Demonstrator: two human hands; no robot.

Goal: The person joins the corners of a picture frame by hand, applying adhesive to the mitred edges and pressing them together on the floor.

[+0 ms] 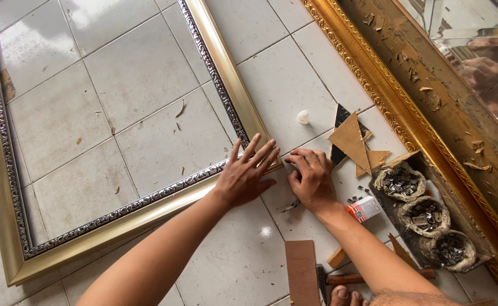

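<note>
Both my hands at the corner of a gilt picture frame on glossy tile.

I see my left hand [243, 174] lying flat with fingers spread on the frame [218, 68], a smooth gold moulding with a dark ornamented inner band, at its lower right corner. My right hand [312, 180] sits curled just beside that corner, fingertips bent to the tile floor [283, 79]; whether it pinches anything I cannot tell. Triangular cardboard scraps [351, 141] and three rough round bowls of metal clips [425, 218] lie near.
</note>
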